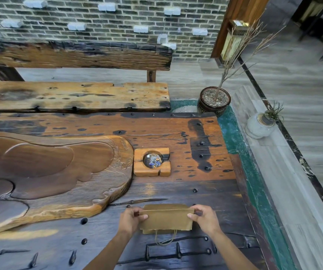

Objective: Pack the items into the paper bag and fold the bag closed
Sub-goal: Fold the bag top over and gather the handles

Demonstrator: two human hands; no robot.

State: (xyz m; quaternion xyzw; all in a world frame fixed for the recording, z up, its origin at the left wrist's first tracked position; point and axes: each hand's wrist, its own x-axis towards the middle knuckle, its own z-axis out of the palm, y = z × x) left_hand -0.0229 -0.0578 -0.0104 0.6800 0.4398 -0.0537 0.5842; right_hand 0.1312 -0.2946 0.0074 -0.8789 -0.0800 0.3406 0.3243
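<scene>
A small brown paper bag (pixel 166 219) lies flat on the dark wooden table (pixel 195 191) near its front edge, its top part folded over toward me. A twine handle (pixel 165 239) hangs out from under the fold. My left hand (pixel 131 219) pinches the bag's left edge, thumb on top. My right hand (pixel 204 216) pinches the right edge the same way. What is inside the bag is hidden.
A carved wooden tea tray (pixel 49 172) fills the table's left side. A square wooden ashtray (pixel 151 161) sits behind the bag. A bench (pixel 74 96) stands beyond the table. A potted dry branch (pixel 214 101) and a small white vase (pixel 260 125) stand to the right.
</scene>
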